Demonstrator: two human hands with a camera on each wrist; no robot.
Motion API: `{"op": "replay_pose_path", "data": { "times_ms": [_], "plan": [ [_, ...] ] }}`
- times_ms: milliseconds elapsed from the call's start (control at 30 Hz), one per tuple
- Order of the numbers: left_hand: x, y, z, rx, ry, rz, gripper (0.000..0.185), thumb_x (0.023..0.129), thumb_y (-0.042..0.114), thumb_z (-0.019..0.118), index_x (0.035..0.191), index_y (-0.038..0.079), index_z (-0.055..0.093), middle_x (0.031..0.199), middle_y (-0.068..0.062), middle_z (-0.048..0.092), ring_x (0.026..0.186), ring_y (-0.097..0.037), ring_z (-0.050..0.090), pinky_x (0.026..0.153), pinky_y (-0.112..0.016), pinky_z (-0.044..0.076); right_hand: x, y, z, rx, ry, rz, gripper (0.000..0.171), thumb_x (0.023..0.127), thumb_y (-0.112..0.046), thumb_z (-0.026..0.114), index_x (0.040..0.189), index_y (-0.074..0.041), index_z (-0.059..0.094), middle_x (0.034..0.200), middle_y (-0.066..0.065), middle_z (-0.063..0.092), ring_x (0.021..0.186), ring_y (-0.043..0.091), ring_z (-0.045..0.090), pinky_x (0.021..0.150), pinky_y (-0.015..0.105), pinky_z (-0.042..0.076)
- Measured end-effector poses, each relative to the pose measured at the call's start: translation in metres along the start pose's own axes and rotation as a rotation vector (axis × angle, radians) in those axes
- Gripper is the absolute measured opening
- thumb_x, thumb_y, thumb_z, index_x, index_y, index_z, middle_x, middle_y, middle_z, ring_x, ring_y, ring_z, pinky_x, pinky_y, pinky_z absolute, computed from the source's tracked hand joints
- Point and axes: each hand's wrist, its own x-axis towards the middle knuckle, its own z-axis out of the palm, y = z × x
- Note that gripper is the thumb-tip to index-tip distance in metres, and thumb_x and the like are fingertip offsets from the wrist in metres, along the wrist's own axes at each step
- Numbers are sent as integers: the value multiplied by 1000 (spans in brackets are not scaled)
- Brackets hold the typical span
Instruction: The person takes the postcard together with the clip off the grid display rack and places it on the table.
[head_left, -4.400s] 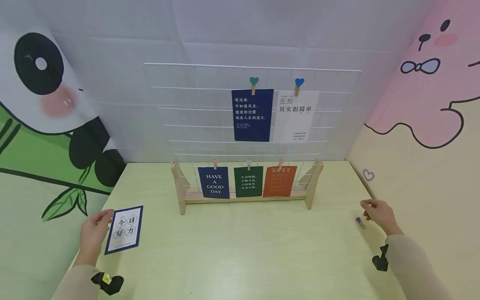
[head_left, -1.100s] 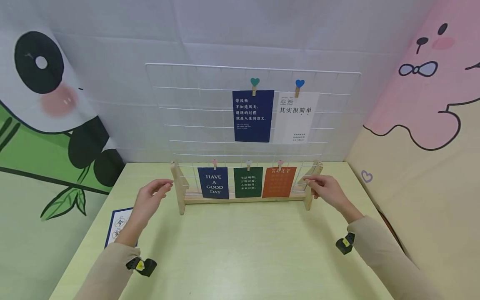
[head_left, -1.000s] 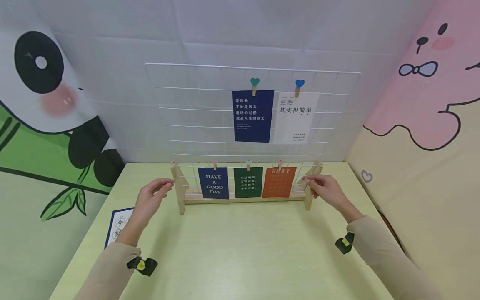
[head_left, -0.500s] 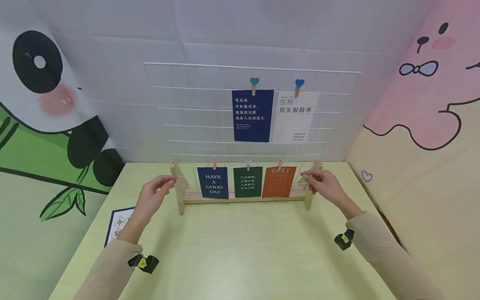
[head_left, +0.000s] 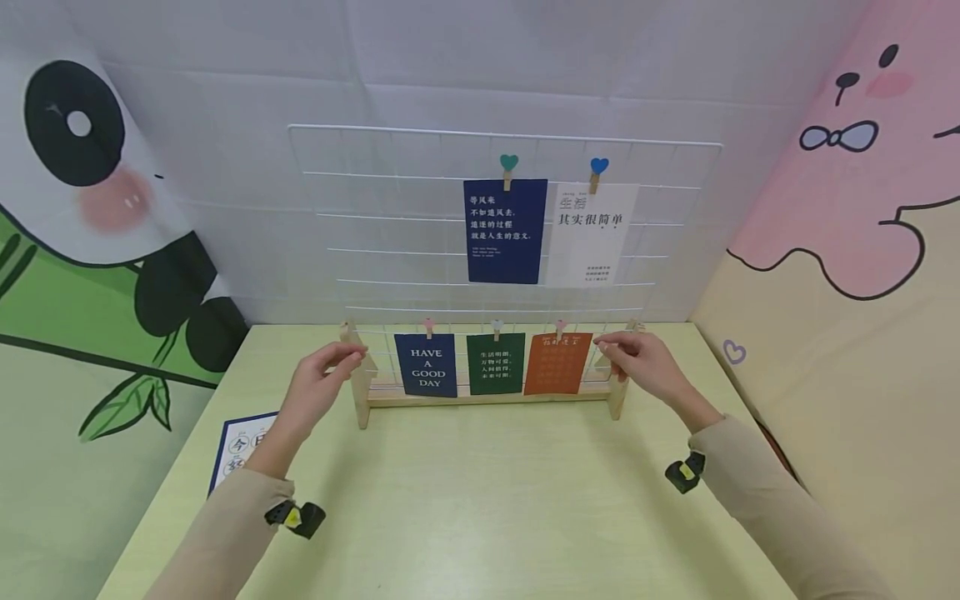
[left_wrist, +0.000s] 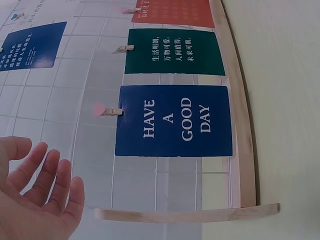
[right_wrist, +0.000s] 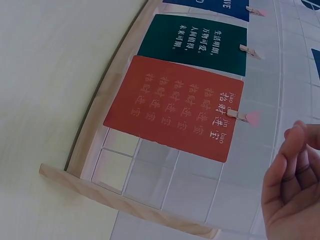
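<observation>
Wire grid rack (head_left: 420, 250) stands upright at the back of the bench (head_left: 480, 500), set in a wooden base (head_left: 487, 398) with a post at each end. Your left hand (head_left: 321, 385) is at the left post, fingers relaxed and loosely spread; the left wrist view shows them open beside the grid with nothing in them, and I cannot tell whether they touch the wood. Your right hand (head_left: 637, 367) is at the right post, fingers loosely curled, nothing visibly held. Between your hands hang three cards on small pegs: a navy "HAVE A GOOD DAY" card (head_left: 427, 365), a green card (head_left: 496, 363) and an orange card (head_left: 558, 362). Higher on the grid, a dark blue card (head_left: 504, 231) and a white card (head_left: 591, 235) hang side by side from heart-topped pegs. A blue-bordered card (head_left: 232, 446) lies flat on the bench near your left forearm.
</observation>
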Motion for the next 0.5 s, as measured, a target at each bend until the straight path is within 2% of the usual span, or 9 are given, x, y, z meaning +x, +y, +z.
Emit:
{"op": "replay_pose_path", "data": {
  "times_ms": [167,267,500],
  "plan": [
    [2,6,4,-14,1,27,36,91,31,47,114,3,54,111,-11,54,100,-22,47,84,-40,42,2,-5,1,-7,-3,11,26,90,-16,51,107,2,59,64,14,54,56,24,51,49,26,46],
    [4,8,7,-25,0,46,35,92,29,47,113,3,54,111,-11,54,99,-22,47,86,-41,41,3,-8,1,-23,0,8,26,90,-17,52,106,1,60,62,9,53,55,24,51,49,27,44],
    [8,13,16,-26,-6,84,30,92,24,48,111,2,56,109,-13,55,97,-23,49,84,-41,42,7,-14,3,-38,-2,-12,27,90,-20,52,105,0,61,62,9,53,54,20,51,48,30,44]
  ]
}}
